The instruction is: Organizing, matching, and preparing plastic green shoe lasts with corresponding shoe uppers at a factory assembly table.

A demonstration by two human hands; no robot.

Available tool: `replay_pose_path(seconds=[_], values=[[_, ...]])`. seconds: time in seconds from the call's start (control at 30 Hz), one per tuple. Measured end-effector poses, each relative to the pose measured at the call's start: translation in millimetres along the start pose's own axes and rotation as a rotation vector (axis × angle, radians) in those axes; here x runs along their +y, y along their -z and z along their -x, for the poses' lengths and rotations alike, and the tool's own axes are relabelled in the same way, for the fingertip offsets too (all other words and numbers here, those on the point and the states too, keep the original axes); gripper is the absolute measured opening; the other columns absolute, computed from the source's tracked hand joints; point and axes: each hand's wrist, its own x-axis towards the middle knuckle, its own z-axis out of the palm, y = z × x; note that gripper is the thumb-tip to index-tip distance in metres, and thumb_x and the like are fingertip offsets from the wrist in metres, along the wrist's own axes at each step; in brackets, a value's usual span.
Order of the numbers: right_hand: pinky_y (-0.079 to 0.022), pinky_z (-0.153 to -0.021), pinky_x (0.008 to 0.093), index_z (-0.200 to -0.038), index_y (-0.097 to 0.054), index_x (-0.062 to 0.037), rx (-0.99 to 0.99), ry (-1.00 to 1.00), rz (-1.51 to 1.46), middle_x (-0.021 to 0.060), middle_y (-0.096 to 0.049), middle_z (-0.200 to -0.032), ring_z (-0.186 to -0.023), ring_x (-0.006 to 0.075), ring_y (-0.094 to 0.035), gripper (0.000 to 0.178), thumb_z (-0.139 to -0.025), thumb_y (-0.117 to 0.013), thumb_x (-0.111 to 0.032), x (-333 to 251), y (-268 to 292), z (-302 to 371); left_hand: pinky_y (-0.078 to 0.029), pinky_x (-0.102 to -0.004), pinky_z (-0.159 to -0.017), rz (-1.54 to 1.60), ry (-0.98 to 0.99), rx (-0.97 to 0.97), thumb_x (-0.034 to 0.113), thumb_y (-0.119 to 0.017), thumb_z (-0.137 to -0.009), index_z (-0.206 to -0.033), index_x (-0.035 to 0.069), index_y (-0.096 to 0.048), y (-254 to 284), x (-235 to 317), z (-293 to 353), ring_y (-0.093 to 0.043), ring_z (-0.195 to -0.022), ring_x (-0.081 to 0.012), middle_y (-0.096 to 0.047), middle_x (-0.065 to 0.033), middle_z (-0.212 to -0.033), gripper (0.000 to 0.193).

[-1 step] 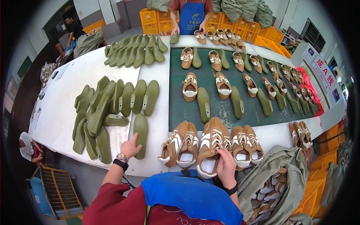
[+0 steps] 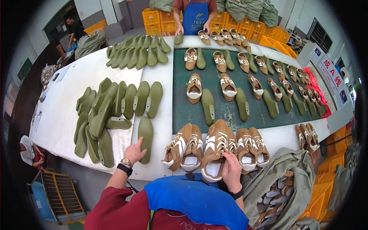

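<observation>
The hands are well apart: the left hand (image 2: 135, 153) touches the near end of a green last (image 2: 146, 128) lying on the counter (image 2: 164, 128), and the right hand (image 2: 232, 168) has its fingers at the mouth of a brown shoe (image 2: 214, 143) by the near edge. I cannot tell whether either grips firmly. A loose hold could let the smooth-looking last slip; a sideways tug on the shoe could topple the neighbouring shoes (image 2: 178, 145), while pulling it back could send it over the edge.

Green lasts (image 2: 146, 132) and brown sneakers (image 2: 178, 146) flank a passable strip of white tabletop (image 2: 162, 134).
</observation>
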Motion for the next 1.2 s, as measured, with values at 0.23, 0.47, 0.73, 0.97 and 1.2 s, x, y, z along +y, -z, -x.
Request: replay_pose_path(seconds=[0.23, 0.47, 0.73, 0.97, 1.2], values=[[-0.048, -0.078, 0.0381, -0.102, -0.059, 0.0006, 0.060, 0.010, 0.010, 0.0239, -0.060, -0.100, -0.091, 0.0383, -0.059, 0.028, -0.079, -0.049, 0.012, -2.3, 0.1, -7.9, -0.050, -0.0440, -0.068, -0.002, 0.043, -0.103, 0.037, -0.060, -0.077, -0.134, 0.013, -0.036, 4.0, 44.8, 5.1, -0.063, -0.075, -0.0352, -0.065, -0.0199, -0.082, 0.066], [-0.050, -0.078, 0.0378, -0.105, -0.061, -0.0037, 0.107, 0.028, -0.078, 0.0239, -0.060, -0.103, -0.091, 0.0370, -0.061, 0.033, -0.075, -0.054, 0.009, -5.9, -5.3, -22.4, -0.044, -0.0389, -0.089, 0.469, -0.431, 0.024, 0.037, -0.062, -0.082, -0.135, 0.008, -0.035, 56.5, 124.9, 2.1, -0.053, -0.108, -0.0290, -0.053, -0.0196, -0.118, 0.066], [-0.049, -0.082, 0.0364, -0.108, -0.059, -0.0030, 0.000, -0.005, -0.302, 0.0228, -0.058, -0.110, -0.098, 0.0359, -0.060, 0.032, -0.078, -0.054, 0.006, -18.5, -19.9, -9.2, -0.034, -0.0356, -0.104, 1.767, -0.511, -1.104, 0.048, -0.060, -0.083, -0.137, 0.006, -0.031, 41.3, 182.7, -12.8, -0.042, -0.123, -0.0182, -0.043, -0.0079, -0.135, 0.074], [-0.047, -0.085, 0.0357, -0.115, -0.052, -0.0004, 0.024, -0.015, -0.316, 0.0185, -0.053, -0.117, -0.096, 0.0333, -0.059, 0.039, -0.077, -0.061, 0.001, -24.3, -14.5, -12.2, -0.042, -0.0351, -0.097, 2.082, -0.158, -0.902, 0.028, -0.056, -0.089, -0.128, 0.001, -0.042, 34.0, 184.9, -18.9, -0.054, -0.110, -0.0206, -0.055, -0.0109, -0.122, 0.049], [-0.052, -0.070, 0.0318, -0.112, -0.057, -0.0032, -0.120, 0.150, -0.243, 0.0131, -0.052, -0.118, -0.084, 0.0256, -0.062, 0.046, -0.070, -0.074, -0.012, -40.1, -7.8, -17.6, -0.045, -0.0350, -0.094, 2.246, -0.125, -0.757, 0.029, -0.056, -0.090, -0.126, 0.002, -0.045, 50.3, 182.6, -36.6, -0.056, -0.107, -0.0214, -0.056, -0.0113, -0.120, 0.046]])
